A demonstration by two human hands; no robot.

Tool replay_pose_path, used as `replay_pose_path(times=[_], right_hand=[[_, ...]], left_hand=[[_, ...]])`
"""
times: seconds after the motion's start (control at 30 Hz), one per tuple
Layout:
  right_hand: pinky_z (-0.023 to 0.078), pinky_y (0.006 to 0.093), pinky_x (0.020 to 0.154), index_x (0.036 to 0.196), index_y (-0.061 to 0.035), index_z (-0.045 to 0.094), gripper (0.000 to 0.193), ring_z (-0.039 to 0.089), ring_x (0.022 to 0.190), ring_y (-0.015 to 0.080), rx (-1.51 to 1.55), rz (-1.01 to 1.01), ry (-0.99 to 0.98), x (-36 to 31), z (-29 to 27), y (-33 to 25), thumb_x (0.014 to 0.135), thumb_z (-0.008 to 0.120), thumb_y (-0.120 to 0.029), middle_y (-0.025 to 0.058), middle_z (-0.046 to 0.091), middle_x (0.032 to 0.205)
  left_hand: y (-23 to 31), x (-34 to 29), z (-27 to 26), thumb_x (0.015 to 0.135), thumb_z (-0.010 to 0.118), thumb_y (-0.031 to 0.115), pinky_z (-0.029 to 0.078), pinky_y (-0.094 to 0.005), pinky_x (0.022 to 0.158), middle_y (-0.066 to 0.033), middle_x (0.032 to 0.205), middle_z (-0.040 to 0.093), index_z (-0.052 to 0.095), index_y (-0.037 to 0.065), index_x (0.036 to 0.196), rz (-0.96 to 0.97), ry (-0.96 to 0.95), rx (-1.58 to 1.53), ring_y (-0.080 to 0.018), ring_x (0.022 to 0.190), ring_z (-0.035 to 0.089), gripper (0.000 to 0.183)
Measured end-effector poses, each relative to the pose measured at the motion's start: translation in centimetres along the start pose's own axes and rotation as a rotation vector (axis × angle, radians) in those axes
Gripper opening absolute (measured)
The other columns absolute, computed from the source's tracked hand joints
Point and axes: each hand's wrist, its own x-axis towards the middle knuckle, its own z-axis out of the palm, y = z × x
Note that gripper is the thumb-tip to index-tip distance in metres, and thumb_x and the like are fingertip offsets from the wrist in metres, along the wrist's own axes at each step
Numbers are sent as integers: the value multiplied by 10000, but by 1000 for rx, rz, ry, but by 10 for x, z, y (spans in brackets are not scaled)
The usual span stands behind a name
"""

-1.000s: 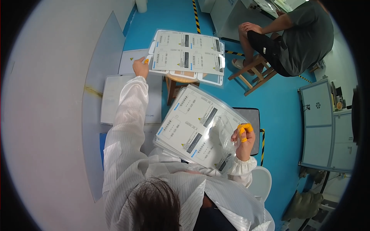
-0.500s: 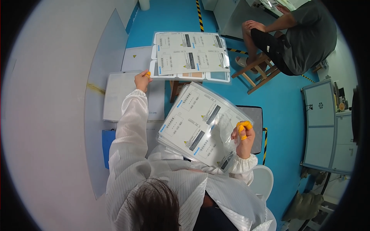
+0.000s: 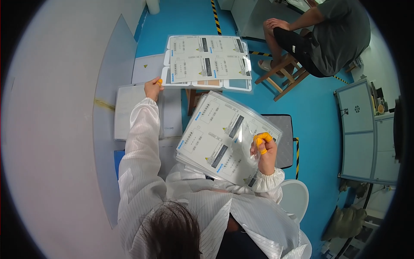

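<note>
My left hand [image 3: 153, 89], an orange cover on a fingertip, pinches the near left corner of a clear-edged panel sheet [image 3: 238, 84] with white-framed windows. Printed label sheets [image 3: 209, 64] lie on top of that sheet. Close to my body, a tilted stack of printed label sheets [image 3: 202, 140] rests over my lap. Above the right part of this stack my right hand [image 3: 265, 151] is closed, orange covers on its thumb and finger. It pinches a crumpled clear film [image 3: 246, 144] that hangs over the top sheet.
White boxes [image 3: 129, 112] stand at the left beside a grey partition panel [image 3: 113, 73]. Right of the stack lies a grey pad [image 3: 282, 149], and nearer me is a white stool [image 3: 294, 199]. A seated person [image 3: 340, 39] is at the far right; a grey cabinet [image 3: 358, 155] stands at the right.
My right hand has moved a little left and up with the clear film. My left hand keeps hold of the panel sheet's corner. The whole view has shifted slightly.
</note>
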Motion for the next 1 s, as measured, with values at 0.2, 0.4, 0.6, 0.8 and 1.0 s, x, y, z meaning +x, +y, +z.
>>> replay_pose_path(times=[0.2, 0.4, 0.6, 0.8, 1.0], right_hand=[[383, 212, 472, 930, -24, 502, 387, 465, 536, 99, -10, 14, 54, 1, 3, 4, 813, 594, -381, 32, 484, 674], [406, 209, 539, 931, -7, 508, 307, 476, 576, 98, 3, 60, -42, 4, 20, 12, 848, 568, -296, 14, 510, 696], [396, 194, 562, 948, 0, 521, 249, 464, 598, 59, -85, 140, -78, 8, 44, 37, 856, 567, -227, 1, 523, 729], [356, 169, 550, 895, 31, 538, 106, 426, 603, 31, -197, 194, -222, 14, 65, 73, 836, 520, -55, -17, 516, 721], [408, 200, 571, 906, 54, 556, 153, 491, 619, 66, -470, 191, -331, 21, 87, 94, 828, 547, -77, 22, 554, 709]], left_hand=[[-3, 14, -9, 797, 516, -51, 498, -187, 540, -139, 997, 605, 572, 2, 1100, 39, -34, 32, -109, 617, 572, 312], [-16, -6, -20, 834, 516, 76, 433, -211, 529, -74, 842, 615, 598, 34, 1083, -6, 31, 13, -87, 608, 535, 266], [-50, -138, -52, 817, 524, 147, 434, -252, 583, -61, 760, 622, 639, 11, 946, -32, -537, 289, -117, 651, 548, 220], [-22, -231, -70, 788, 547, 133, 460, -303, 659, -160, 832, 639, 625, -31, 938, 142, -731, 858, -224, 661, 577, 236], [-6, -233, -68, 782, 559, 86, 471, -259, 619, -131, 804, 641, 628, -27, 969, -1, -531, 539, -149, 683, 587, 229]])
